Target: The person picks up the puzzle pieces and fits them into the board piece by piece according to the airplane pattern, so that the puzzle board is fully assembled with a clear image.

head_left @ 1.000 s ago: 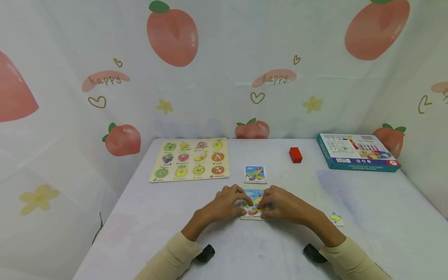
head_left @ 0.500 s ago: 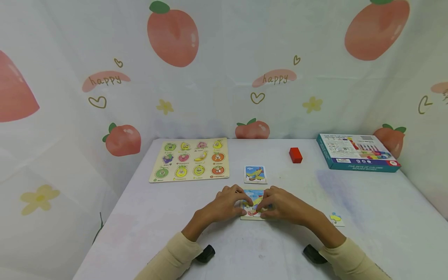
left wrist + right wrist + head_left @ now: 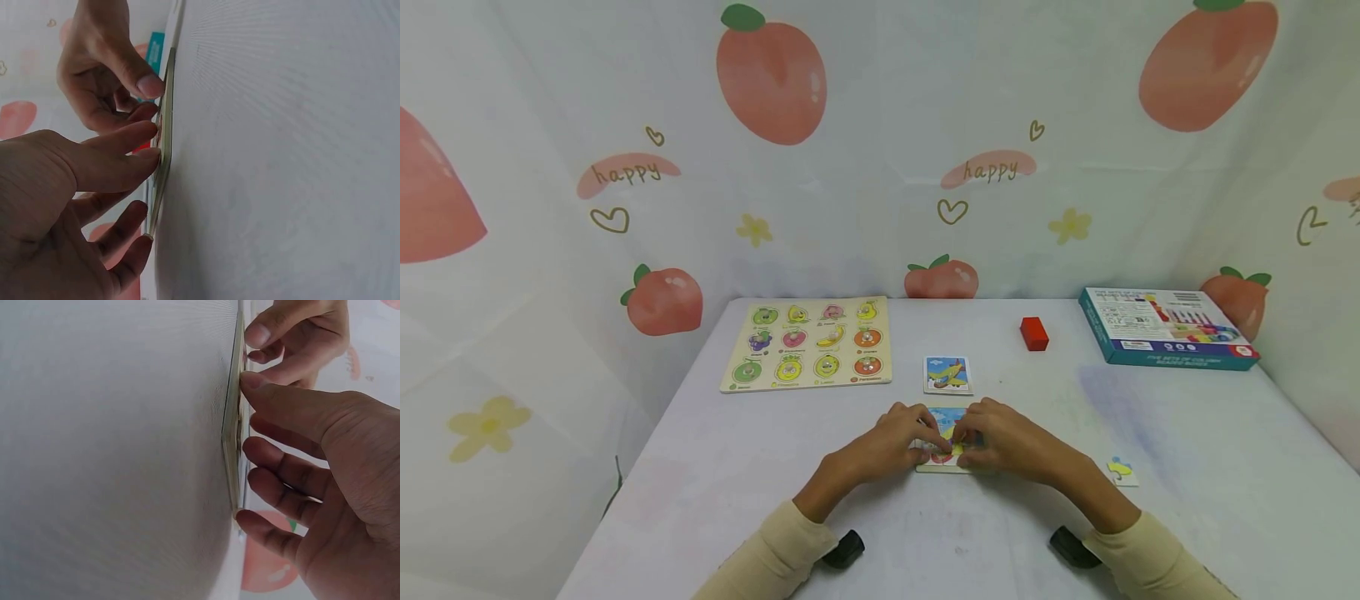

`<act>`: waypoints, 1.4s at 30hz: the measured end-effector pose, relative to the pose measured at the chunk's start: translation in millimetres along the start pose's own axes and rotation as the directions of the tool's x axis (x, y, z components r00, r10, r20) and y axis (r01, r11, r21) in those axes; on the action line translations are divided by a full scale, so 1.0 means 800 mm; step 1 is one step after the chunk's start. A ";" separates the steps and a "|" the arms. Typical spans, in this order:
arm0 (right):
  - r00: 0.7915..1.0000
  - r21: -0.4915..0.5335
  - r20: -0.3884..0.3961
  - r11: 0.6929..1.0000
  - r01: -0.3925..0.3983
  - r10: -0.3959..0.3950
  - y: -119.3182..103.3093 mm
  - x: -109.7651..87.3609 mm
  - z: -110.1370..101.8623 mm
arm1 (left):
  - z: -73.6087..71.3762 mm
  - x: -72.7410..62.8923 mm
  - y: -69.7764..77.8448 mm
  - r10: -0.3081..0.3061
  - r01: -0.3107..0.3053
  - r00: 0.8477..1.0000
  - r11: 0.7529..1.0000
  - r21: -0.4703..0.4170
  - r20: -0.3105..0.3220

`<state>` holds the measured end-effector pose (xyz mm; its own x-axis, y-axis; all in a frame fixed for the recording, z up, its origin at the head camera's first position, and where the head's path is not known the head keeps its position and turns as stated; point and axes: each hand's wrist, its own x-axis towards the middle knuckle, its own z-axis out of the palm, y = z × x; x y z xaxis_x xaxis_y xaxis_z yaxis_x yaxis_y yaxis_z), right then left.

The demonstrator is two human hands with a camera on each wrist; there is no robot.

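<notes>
A small jigsaw puzzle with an airplane picture (image 3: 946, 414) lies in its pale tray (image 3: 936, 469) on the table, partly covered by both hands. My left hand (image 3: 895, 442) touches its left side, the index fingertip reaching onto the pieces. From the right, my right hand (image 3: 1011, 442) rests thumb and fingertips on the pieces. In the wrist views, the fingertips of both hands touch the face and edge of the thin tray (image 3: 165, 147); no piece shows clearly pinched. One loose puzzle piece (image 3: 1122, 472) with yellow on it lies beside the right forearm.
Behind the puzzle lies a small airplane picture card (image 3: 947, 375). A fruit picture board (image 3: 811, 387) sits at the back left. A red block (image 3: 1033, 334) and a teal-edged game box (image 3: 1172, 329) stand at the back right. A printed curtain hangs behind.
My left hand has shifted slightly right, its index finger now lying further over the pieces, close to the right hand's fingers. The right hand has barely moved.
</notes>
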<state>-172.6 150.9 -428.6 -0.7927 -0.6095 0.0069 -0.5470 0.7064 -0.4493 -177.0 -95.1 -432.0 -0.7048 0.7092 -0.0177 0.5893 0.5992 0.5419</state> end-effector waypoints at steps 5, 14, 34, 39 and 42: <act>1.000 0.012 -0.005 1.000 0.011 -0.011 0.004 -0.004 -0.005 | 0.001 0.002 0.002 -0.003 0.003 1.000 1.000 0.027 0.010; 0.995 0.059 0.002 0.993 -0.098 0.098 0.029 -0.027 -0.028 | 0.000 0.004 0.005 -0.006 0.005 1.000 0.999 0.033 0.025; 0.943 0.069 -0.010 0.941 -0.332 0.334 0.107 -0.143 -0.070 | 0.003 0.001 0.001 0.014 -0.013 0.999 1.000 -0.025 0.044; 0.926 0.064 -0.006 0.924 -0.377 0.379 0.121 -0.165 -0.075 | 0.003 0.001 0.001 0.023 -0.022 0.999 1.000 -0.020 0.047; 0.917 0.068 -0.003 0.915 -0.398 0.399 0.127 -0.176 -0.078 | 0.002 0.000 0.001 0.020 -0.019 0.999 0.999 -0.028 0.047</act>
<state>-133.6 330.9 -420.0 -0.9460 -0.2760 -0.1703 -0.1667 0.8644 -0.4744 -176.1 -93.8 -433.3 -0.6734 0.7378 -0.0460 0.5915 0.5751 0.5651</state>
